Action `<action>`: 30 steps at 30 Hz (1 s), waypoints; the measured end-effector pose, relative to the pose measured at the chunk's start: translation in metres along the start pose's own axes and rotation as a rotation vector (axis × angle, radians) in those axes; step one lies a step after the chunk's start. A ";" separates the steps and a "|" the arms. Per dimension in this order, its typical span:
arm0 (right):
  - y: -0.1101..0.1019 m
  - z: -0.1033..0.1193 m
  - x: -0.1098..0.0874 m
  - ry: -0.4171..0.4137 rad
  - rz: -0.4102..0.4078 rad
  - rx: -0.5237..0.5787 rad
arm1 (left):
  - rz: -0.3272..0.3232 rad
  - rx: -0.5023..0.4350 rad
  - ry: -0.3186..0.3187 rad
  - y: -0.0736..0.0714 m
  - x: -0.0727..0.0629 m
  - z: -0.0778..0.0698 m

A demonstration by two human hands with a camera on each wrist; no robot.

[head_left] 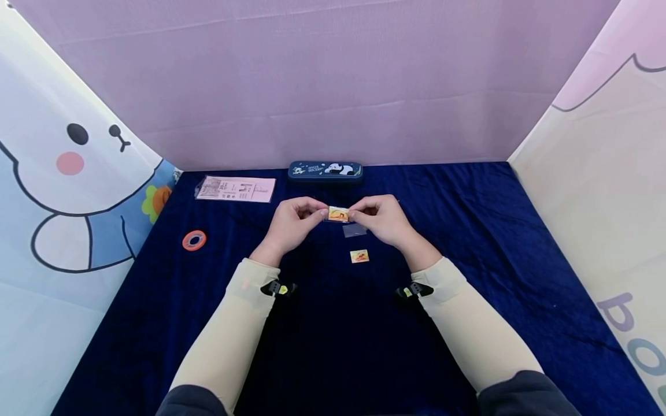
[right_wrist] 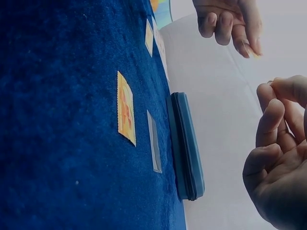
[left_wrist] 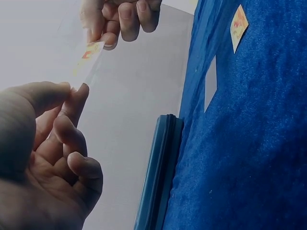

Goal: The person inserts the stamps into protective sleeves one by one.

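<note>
Both hands are raised over the dark blue cloth, fingertips facing each other. Between them is a small orange-yellow postage stamp (head_left: 338,214), with clear film showing along its edge in the left wrist view. My left hand (head_left: 293,224) pinches the left end between thumb and forefinger. At the other end, the thumb and forefinger of my right hand (head_left: 384,221) pinch it too. A second stamp (right_wrist: 125,109), with a toothed edge, lies on the cloth nearer the body. Just behind that stamp is a small clear sleeve (head_left: 355,231), partly under the right hand in the head view.
A dark blue pencil case (head_left: 325,171) with a panda picture stands at the back. To its left lies a pink printed slip (head_left: 236,189) in a clear cover. An orange ring-shaped roll (head_left: 194,231) is on the left. Cloth walls (head_left: 333,86) enclose the table.
</note>
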State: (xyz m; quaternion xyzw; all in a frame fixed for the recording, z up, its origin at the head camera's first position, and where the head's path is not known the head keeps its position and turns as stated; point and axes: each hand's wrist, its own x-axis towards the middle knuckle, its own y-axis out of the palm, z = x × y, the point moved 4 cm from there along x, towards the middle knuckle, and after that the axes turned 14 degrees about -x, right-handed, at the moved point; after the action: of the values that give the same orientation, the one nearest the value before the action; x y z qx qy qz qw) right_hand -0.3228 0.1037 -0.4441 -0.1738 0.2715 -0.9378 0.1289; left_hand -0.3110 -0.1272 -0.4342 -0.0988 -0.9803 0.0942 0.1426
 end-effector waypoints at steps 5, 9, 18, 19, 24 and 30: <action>-0.001 0.000 0.000 -0.004 -0.009 0.009 | 0.011 -0.005 0.003 0.001 0.001 0.001; -0.001 0.000 0.001 0.014 -0.012 0.015 | 0.013 -0.017 0.007 0.002 0.001 0.001; -0.002 0.000 0.001 0.002 -0.019 0.030 | -0.021 0.010 0.012 -0.001 0.002 0.002; -0.002 0.000 0.002 0.000 -0.024 0.024 | -0.027 0.011 0.010 -0.001 0.002 0.002; -0.007 0.000 0.001 0.007 -0.043 0.008 | -0.056 0.008 0.002 -0.004 0.001 0.004; -0.013 0.000 0.000 0.039 -0.036 -0.018 | -0.068 0.029 -0.019 -0.008 0.003 0.009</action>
State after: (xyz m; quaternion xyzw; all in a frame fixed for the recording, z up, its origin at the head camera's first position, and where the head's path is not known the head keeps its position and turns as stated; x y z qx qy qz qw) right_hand -0.3243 0.1146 -0.4363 -0.1615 0.2792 -0.9407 0.1053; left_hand -0.3178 -0.1358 -0.4403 -0.0623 -0.9829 0.1044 0.1379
